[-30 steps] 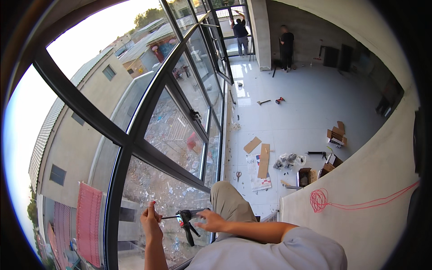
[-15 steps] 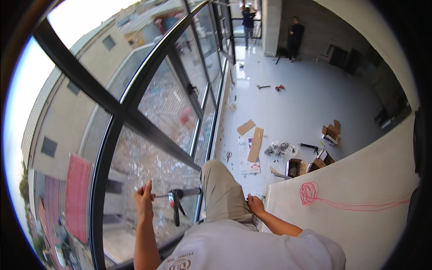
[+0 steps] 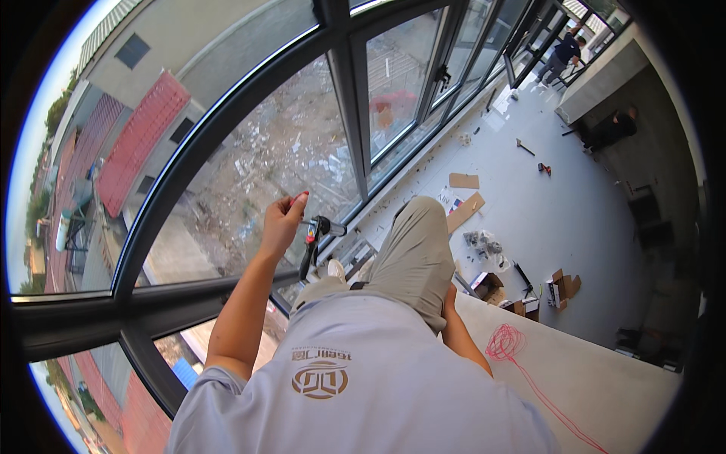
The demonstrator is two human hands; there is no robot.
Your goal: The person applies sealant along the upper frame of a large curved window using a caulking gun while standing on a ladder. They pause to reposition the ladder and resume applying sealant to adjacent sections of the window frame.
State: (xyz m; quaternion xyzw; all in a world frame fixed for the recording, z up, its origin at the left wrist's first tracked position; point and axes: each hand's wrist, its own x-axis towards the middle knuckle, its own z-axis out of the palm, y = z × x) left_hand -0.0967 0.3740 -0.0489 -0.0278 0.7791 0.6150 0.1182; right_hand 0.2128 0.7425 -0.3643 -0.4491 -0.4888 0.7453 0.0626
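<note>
My left hand (image 3: pixel 283 219) is raised in front of the window with its fingers closed on a small red piece (image 3: pixel 300 198), whose kind I cannot make out. Just right of and below that hand, a caulking gun (image 3: pixel 321 228) with a black handle and silvery barrel lies beside my bent leg; its thin rod points toward the hand. What holds the gun up is not visible. My right hand (image 3: pixel 449 300) is by the outside of my right thigh, its fingers hidden behind the trouser leg. A pale shoe (image 3: pixel 336 269) shows below the gun.
Dark window frames (image 3: pixel 352 113) with glass run along my left, high above rubble ground outside. On the floor to the right lie cardboard pieces (image 3: pixel 464 181), bagged dark parts (image 3: pixel 484 246), open boxes (image 3: pixel 561 290) and a hammer (image 3: pixel 525 147). Pink cord (image 3: pixel 505 342) rests on a pale surface. Two people are far off.
My view has swung, shifting the window and room. My left hand, earlier at the end of the gun's rod, is now higher with a red piece in its fingers. My right hand has gone behind my thigh.
</note>
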